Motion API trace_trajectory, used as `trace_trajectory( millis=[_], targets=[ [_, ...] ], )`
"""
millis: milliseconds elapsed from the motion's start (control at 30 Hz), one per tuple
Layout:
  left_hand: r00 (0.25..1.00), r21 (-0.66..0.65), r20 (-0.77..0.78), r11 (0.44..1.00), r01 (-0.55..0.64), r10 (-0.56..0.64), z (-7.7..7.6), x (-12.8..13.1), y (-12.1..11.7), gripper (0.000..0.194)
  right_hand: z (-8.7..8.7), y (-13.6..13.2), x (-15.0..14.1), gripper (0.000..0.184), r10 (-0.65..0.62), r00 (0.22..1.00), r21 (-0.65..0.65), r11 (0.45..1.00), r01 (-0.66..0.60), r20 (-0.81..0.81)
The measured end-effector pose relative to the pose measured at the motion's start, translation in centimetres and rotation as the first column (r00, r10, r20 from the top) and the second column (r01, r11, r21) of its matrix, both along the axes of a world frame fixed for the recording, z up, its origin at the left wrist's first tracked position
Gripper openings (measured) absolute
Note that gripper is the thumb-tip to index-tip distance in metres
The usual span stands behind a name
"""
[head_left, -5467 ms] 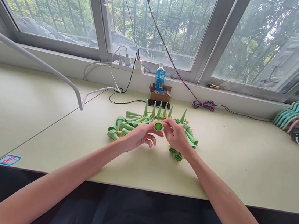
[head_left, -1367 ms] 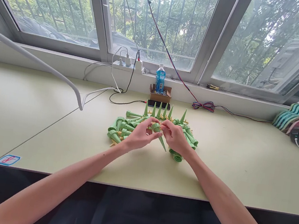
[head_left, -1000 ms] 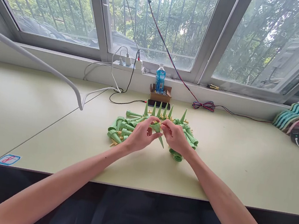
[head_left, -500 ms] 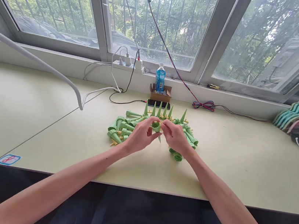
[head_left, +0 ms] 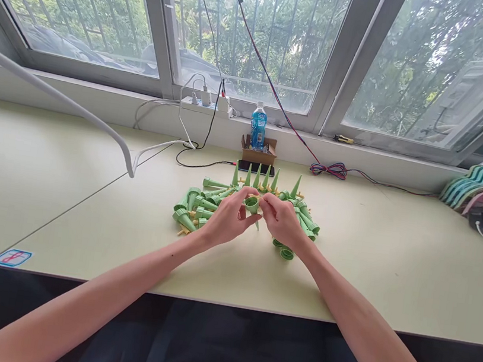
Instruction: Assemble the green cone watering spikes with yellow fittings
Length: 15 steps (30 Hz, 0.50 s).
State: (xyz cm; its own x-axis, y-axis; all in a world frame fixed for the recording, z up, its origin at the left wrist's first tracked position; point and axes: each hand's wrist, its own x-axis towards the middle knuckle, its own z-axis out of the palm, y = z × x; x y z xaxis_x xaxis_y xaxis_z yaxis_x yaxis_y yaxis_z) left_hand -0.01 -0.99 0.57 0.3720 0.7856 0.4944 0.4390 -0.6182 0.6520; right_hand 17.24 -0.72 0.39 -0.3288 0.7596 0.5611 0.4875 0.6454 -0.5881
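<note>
My left hand [head_left: 231,215] is closed around a green plastic watering spike [head_left: 251,205], its round open end turned up toward me and its tip pointing down. Thumb and fingers of my right hand [head_left: 280,217] pinch at the spike's near right side, where a bit of a small yellow valve [head_left: 259,198] shows; the fingertips hide most of it. More green spikes with yellow valves lie in a pile [head_left: 196,203] left of my hands and in another pile [head_left: 308,219] to the right. Behind my hands, several spikes [head_left: 257,177] stand tip up in a row.
A phone [head_left: 256,169] on a cable lies behind the row, before a small cardboard box [head_left: 252,154] and a blue bottle [head_left: 258,126]. Coiled wire [head_left: 329,169] and hangers [head_left: 476,190] are to the right. A white curved arm [head_left: 76,107] crosses the left side.
Hardly anything differs. Both hands keep the same grip on the spike and its valve, and the whole view has shifted very slightly.
</note>
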Motion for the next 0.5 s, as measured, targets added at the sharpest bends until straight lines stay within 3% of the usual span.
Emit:
trace_trajectory(
  millis=[200, 500],
  targets=[
    [0.998, -0.069, 0.054, 0.997, 0.03, -0.026, 0.5, 0.0, -0.4, 0.038, -0.2, 0.1, 0.0, 0.028, -0.034, 0.999, 0.009, 0.999, 0.034, -0.006],
    [0.946, -0.339, 0.323, 0.932, 0.125, -0.009, 1.4, 0.0, -0.5, 0.039, -0.2, 0.1, 0.1, 0.027, -0.045, 0.998, -0.003, 0.999, 0.045, -0.041]
  ],
)
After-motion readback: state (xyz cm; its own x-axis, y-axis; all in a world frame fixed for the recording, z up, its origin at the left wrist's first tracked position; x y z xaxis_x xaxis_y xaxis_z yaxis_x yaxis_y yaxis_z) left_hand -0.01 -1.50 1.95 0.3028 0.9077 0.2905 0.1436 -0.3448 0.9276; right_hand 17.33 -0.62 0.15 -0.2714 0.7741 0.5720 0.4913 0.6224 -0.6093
